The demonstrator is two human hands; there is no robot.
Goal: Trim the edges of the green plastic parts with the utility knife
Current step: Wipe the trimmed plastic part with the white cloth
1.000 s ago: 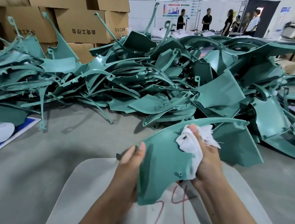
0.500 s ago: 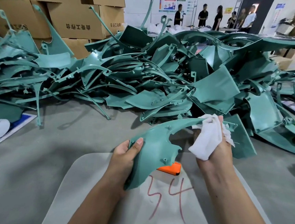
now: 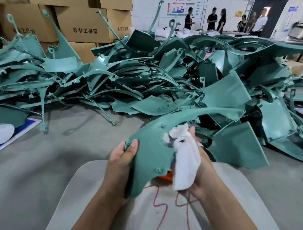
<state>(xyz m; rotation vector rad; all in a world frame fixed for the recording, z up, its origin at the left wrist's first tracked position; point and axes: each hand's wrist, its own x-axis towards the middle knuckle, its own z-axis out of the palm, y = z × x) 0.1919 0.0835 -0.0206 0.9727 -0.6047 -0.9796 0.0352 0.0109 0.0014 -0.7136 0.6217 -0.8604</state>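
The left hand (image 3: 123, 158) grips the green part (image 3: 151, 151) by its edge, over the grey board (image 3: 230, 209). The right hand (image 3: 204, 165) pinches a white rag (image 3: 185, 158) against it, fingers mostly hidden. An orange object (image 3: 165, 175), possibly the knife, peeks out beneath.

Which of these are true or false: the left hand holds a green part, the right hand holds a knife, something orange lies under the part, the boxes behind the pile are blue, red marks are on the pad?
1. The left hand grips a green part. True.
2. The right hand holds a knife. False: it holds a white cloth against the part.
3. An orange object shows below the part's edge. True.
4. The boxes behind the pile of green parts are blue. False: they are brown cardboard.
5. Red marks are on the grey pad. True.
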